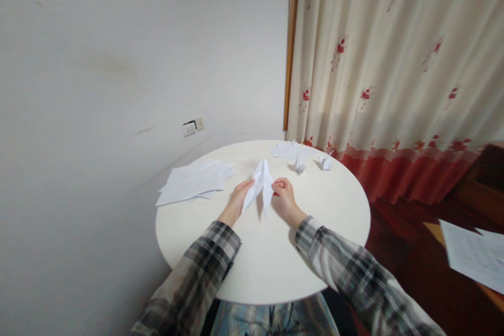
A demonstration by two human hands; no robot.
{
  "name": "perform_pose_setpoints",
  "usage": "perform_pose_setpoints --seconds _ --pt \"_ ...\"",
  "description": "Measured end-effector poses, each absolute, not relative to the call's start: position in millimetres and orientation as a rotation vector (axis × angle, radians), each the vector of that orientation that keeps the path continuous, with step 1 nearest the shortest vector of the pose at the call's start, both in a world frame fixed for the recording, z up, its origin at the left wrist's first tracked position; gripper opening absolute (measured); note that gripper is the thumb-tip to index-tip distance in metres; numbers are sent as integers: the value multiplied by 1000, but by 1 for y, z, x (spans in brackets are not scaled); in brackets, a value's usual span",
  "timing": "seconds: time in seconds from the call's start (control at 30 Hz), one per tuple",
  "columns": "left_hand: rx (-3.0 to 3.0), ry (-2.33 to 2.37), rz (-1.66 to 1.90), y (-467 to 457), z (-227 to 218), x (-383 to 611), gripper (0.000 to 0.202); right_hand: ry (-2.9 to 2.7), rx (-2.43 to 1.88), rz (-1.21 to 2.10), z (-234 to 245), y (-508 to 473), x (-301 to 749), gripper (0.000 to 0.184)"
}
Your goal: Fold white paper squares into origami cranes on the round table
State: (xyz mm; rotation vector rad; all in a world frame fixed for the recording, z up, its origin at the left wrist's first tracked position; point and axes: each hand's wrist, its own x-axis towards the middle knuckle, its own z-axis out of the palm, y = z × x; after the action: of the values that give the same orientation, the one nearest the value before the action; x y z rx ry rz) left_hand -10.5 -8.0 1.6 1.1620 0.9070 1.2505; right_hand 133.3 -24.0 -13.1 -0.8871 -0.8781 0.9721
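Note:
A folded white paper figure (260,184) with long pointed flaps stands above the round white table (323,241) between my two hands. My left hand (239,198) pinches its left flap, fingers closed on the paper. My right hand (283,197) grips the right flap, fingers curled shut. Both arms wear plaid sleeves.
A loose stack of white paper sheets (195,181) lies at the table's left. Small folded paper figures (300,163) (326,160) and a flat sheet (285,150) sit at the far edge. A floral curtain (394,73) hangs right; printed sheets (472,254) lie on dark furniture.

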Motion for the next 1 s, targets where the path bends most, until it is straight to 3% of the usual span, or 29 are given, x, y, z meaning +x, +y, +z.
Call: perform_pose_setpoints --seconds 0.37,1.0 --pt "1169 897 1294 1 -4 -9 28 -844 -875 926 -16 -21 134 23" --pt "1162 867 1275 -2 -2 -8 40 -980 -923 919 -17 -18 134 13"
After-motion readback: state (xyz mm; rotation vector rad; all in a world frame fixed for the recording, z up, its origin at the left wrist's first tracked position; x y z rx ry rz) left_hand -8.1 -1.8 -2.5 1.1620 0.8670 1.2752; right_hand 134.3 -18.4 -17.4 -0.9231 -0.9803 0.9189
